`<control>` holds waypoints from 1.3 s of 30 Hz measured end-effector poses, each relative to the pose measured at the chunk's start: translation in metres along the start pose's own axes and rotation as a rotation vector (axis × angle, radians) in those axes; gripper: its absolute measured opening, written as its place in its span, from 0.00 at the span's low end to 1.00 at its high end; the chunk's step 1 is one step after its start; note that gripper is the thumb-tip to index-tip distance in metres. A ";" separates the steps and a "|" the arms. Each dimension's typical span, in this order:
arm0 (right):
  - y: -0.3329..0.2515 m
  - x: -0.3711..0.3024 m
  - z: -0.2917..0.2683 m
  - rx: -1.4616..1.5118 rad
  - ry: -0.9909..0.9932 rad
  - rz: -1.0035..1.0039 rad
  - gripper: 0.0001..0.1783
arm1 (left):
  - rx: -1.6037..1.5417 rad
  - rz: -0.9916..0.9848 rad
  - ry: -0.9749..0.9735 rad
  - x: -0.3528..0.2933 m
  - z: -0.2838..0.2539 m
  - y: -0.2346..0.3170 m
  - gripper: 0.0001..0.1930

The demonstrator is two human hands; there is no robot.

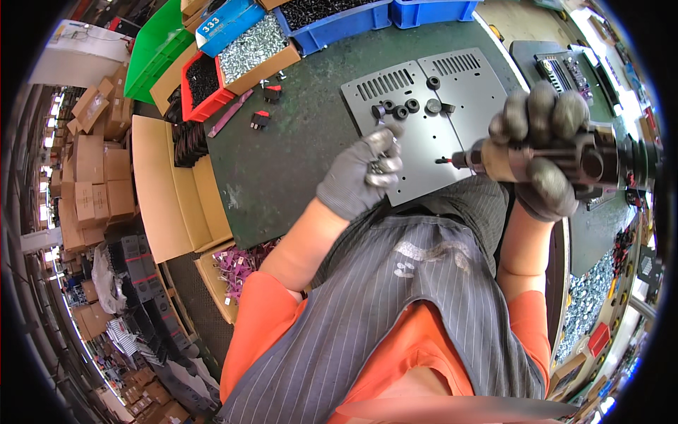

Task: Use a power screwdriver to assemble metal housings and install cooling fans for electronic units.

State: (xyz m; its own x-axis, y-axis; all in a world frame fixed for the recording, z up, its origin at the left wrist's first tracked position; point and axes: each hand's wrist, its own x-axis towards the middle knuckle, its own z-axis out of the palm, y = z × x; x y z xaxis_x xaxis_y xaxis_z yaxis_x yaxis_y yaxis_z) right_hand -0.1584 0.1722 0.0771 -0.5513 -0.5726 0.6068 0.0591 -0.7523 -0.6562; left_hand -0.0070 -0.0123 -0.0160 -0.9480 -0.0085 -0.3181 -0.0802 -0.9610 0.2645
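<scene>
Grey metal panels (pixel 413 159), two, printed blue carton (pixel 236 27), one, beyond them leftward, black round pieces (pixel 401 112), about seven, atop, right hand (pixel 540 116) gripping power driver (pixel 498 161) at their right, left hand (pixel 359 171) curled over left edge, contents unclear

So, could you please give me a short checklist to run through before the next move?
1. Gloves on both hands: ok.
2. Power driver gripped: ok, the right hand is wrapped around it.
3. Bit clear of the grey panels: cannot tell; this one view doesn't settle its height.
4. Small part ready in the left hand: cannot tell, the fingers are curled in.
5. Panels free of loose pieces: not ok, several small round dark pieces sit on them.
</scene>
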 end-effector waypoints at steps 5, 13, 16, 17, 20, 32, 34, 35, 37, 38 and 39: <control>0.010 0.007 0.010 0.034 0.155 0.011 0.21 | -0.233 -0.137 -0.028 -0.003 -0.008 -0.022 0.10; 0.016 -0.005 0.012 -0.023 0.116 -0.080 0.20 | -0.163 -0.111 0.011 -0.008 -0.002 -0.031 0.11; 0.013 -0.012 0.014 -0.046 0.134 -0.080 0.21 | -0.044 -0.080 0.020 -0.009 0.000 -0.036 0.12; 0.012 -0.014 0.014 -0.048 0.097 -0.085 0.21 | -0.041 -0.079 0.020 -0.009 0.000 -0.037 0.12; 0.010 -0.019 0.017 -0.072 0.120 -0.092 0.22 | -0.030 -0.086 -0.004 -0.008 0.000 -0.039 0.12; -0.002 -0.027 0.011 -0.032 0.117 -0.119 0.22 | 0.006 -0.108 0.017 -0.005 0.007 -0.046 0.12; -0.003 -0.028 0.007 0.007 0.063 -0.117 0.21 | 0.028 -0.134 -0.009 -0.004 0.006 -0.046 0.12; -0.003 -0.028 0.005 0.051 0.045 -0.105 0.21 | 0.048 -0.129 -0.043 -0.004 0.005 -0.046 0.13; -0.003 -0.027 -0.002 0.140 0.012 -0.085 0.21 | 0.106 -0.156 -0.119 -0.006 0.004 -0.046 0.14; 0.000 -0.030 -0.002 0.210 0.115 -0.097 0.21 | 0.105 -0.187 -0.155 -0.007 0.004 -0.045 0.14; 0.000 -0.030 -0.007 0.274 0.160 -0.082 0.20 | 0.114 -0.212 -0.170 -0.010 0.005 -0.045 0.15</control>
State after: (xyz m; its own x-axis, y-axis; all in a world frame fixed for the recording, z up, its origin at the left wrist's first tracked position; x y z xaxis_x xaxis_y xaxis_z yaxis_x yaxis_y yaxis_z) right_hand -0.1471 0.1921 0.0560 -0.6862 -0.4643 0.5600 0.2188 -0.8659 -0.4498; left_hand 0.0042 0.0320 -0.0207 -0.9437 0.2447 -0.2226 -0.3068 -0.8991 0.3123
